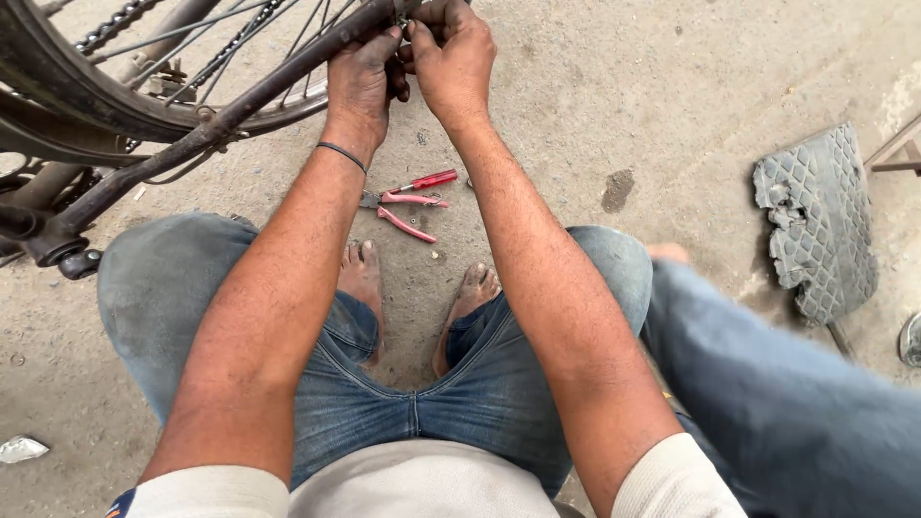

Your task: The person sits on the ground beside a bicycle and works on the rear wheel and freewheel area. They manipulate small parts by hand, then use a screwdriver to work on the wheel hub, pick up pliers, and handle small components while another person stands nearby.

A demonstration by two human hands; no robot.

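Observation:
I squat on bare ground before an upturned bicycle. My left hand (363, 79) wraps around the dark frame tube (192, 139) near its upper end. My right hand (451, 58) sits right beside it, fingers pinched on a small metal part at the top edge of the view; the part itself is mostly hidden. The bicycle wheel (67, 91) with spokes and chain fills the upper left. On the ground between my arms lie red-handled pliers (408, 213) and a red-handled screwdriver (427, 179).
A torn piece of tyre tread (820, 225) lies at the right. Another person's leg in blue jeans (777, 384) crosses the lower right, next to my right knee. My bare feet (363, 278) rest on the concrete. A crumpled wrapper (19, 448) lies at lower left.

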